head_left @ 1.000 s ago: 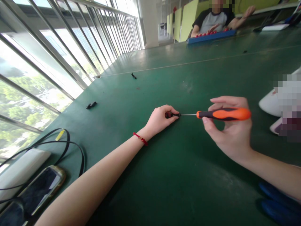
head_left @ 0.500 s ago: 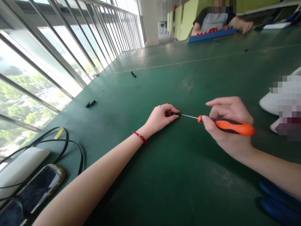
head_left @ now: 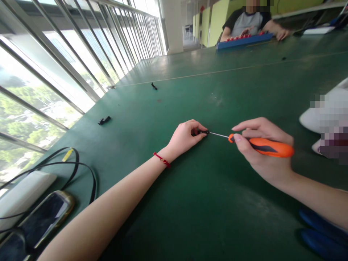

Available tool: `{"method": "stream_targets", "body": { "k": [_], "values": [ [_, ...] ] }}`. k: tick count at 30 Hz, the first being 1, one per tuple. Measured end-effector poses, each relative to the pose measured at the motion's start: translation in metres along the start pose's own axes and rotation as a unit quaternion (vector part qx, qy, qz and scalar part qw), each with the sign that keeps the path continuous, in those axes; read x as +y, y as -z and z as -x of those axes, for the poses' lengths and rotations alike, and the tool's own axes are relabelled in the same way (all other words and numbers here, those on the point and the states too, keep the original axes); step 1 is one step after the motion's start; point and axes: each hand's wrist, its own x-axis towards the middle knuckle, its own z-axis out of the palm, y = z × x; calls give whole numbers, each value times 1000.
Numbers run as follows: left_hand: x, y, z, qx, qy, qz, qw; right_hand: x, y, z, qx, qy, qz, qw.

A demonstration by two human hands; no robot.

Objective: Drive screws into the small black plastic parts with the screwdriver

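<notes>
Thumb and fingers of my left hand (head_left: 187, 135) pinch a small black part (head_left: 203, 132) close to the green table (head_left: 174, 203); most of it is hidden by the fingers. An orange and black screwdriver (head_left: 272, 147) lies across my right hand (head_left: 268, 159), its thin shaft pointing left. The tip meets the right end of the black part. My right thumb presses near the front of the handle, while the index finger is stretched out above it.
Two small black pieces lie farther left, one nearer (head_left: 104, 120) and one farther (head_left: 154, 86). A phone (head_left: 40, 221), a white power bank (head_left: 27, 192) and a black cable (head_left: 94, 177) are at lower left. Across the table sits a person (head_left: 247, 23) behind a blue tray (head_left: 244, 41).
My right index finger has come down and closer to the front of the screwdriver handle. My left hand and the black part stay in place.
</notes>
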Motion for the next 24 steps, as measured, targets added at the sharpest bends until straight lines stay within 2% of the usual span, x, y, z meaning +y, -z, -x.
{"method": "stream_targets", "body": {
  "k": [4,6,10,12,17,21,24],
  "values": [
    [0,0,0,1,0,1,1000,3,-2,0,49,47,-39,997],
    [1,0,0,0,1,1,1000,5,-2,0,60,47,-46,996],
    [1,0,0,2,1,5,1000,2,0,1,2,16,10,1000],
    [1,0,0,1,2,7,1000,0,0,1,0,28,24,999],
    [1,1,0,-6,0,-1,1000,5,-3,0,65,58,-45,995],
    [0,1,0,-6,-1,-6,1000,5,-1,1,16,12,-9,1000],
    [0,1,0,-6,-2,-7,1000,2,1,2,-2,13,19,1000]
  ]
}}
